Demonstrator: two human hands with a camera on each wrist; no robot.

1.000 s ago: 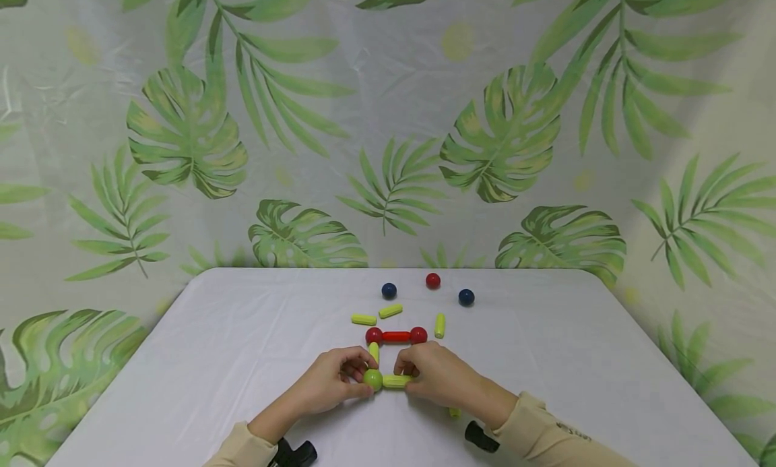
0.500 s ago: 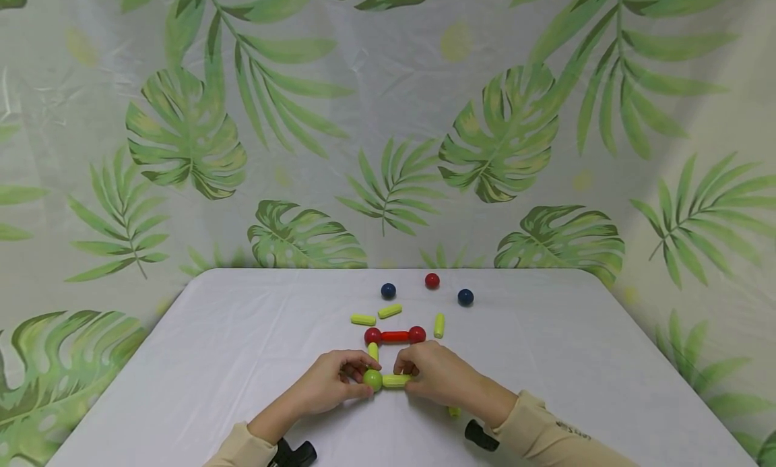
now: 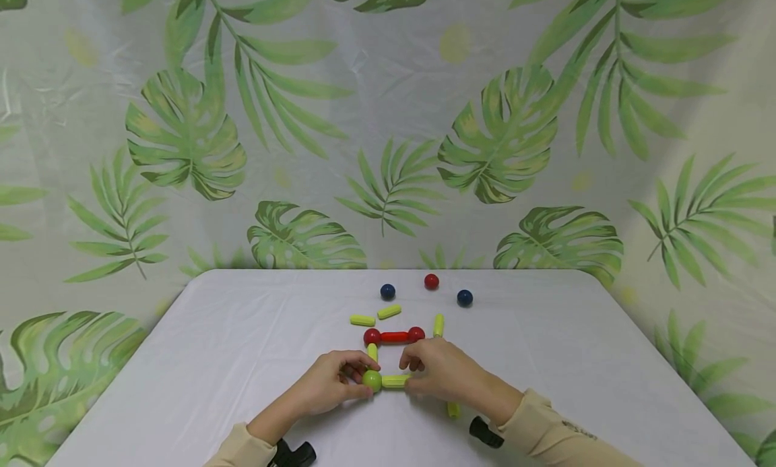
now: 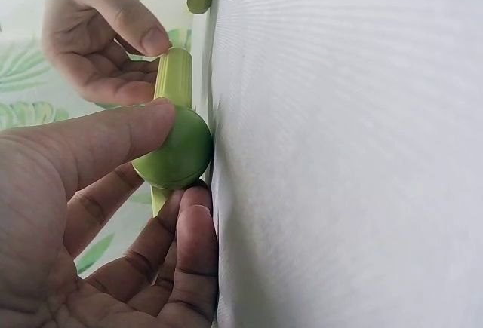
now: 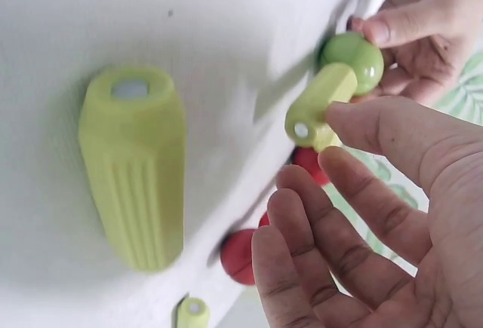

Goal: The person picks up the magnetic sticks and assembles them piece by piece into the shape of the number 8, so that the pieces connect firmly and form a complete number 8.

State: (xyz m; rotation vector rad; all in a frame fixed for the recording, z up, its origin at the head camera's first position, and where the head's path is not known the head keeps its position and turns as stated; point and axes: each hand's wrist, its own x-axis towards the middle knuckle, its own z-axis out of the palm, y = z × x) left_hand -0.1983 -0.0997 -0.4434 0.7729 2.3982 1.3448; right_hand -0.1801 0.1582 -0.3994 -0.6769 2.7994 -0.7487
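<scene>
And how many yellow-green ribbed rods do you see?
6 rods: two behind the straight red rod, one right of it, two beside the shiny green ball, one on the person's side of the right hand. Others may be hidden.

1. On the table (image 3: pixel 230 352), a near ball (image 3: pixel 372 381) meets the near rod (image 3: pixel 394 381), left hand (image 3: pixel 338 381) leftward, right hand (image 3: pixel 445 371) rightward.
2. Behind that ball, a side rod (image 3: pixel 372 351) leads to the left end ball (image 3: pixel 372 337).
3. A crossbar (image 3: pixel 395 337) separates it from the right end ball (image 3: pixel 415 333).
4. Behind: two loose rods (image 3: pixel 389 311), then three loose balls (image 3: pixel 431 282).
5. Right of the right end ball: an outer rod (image 3: pixel 438 324).
</scene>
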